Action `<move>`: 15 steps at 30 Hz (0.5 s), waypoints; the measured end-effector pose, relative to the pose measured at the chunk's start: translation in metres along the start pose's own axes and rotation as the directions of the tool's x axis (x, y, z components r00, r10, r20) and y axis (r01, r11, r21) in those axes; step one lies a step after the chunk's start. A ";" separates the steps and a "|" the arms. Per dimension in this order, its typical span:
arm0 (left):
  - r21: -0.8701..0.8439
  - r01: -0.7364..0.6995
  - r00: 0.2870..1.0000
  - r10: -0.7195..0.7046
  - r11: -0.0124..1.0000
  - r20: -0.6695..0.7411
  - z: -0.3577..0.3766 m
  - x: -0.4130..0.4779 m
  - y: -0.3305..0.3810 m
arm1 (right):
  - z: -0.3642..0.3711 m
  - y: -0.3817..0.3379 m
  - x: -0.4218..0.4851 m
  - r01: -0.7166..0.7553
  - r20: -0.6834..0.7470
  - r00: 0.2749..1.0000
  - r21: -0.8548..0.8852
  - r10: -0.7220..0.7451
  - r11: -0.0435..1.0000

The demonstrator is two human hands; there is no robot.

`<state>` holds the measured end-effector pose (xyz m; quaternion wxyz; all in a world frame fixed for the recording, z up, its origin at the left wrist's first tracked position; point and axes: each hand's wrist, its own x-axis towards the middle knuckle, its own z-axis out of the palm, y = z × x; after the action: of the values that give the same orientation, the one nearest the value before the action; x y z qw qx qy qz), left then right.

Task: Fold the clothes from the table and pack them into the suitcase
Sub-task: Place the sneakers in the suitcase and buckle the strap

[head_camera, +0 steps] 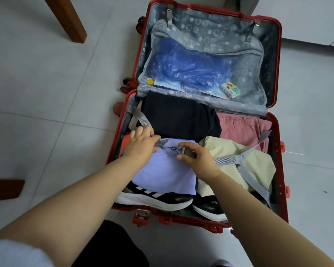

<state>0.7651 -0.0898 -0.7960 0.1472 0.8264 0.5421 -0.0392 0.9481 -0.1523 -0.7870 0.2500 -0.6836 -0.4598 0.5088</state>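
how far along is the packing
Done: folded clothes lie in the suitcase beside the shoes. In hand: the left hand and right hand each hold a half of the strap buckle, apart. Left: clip it, close the lid.

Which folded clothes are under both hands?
The light purple one: the left hand and right hand hold the buckles over it. The black, pink and cream ones lie beside it.

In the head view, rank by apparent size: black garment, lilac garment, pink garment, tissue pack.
1. black garment and lilac garment, too alike to rank
2. pink garment, visible part
3. tissue pack
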 end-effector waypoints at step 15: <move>-0.073 -0.148 0.986 0.141 0.986 -0.093 -0.002 0.006 0.008 | -0.007 -0.004 0.008 0.113 -0.087 0.988 -0.137 -0.125 0.984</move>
<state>0.7749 -0.0867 -0.7943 0.1584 0.8581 0.4875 0.0296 0.9534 -0.1430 -0.7854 0.2558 -0.6933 -0.5200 0.4283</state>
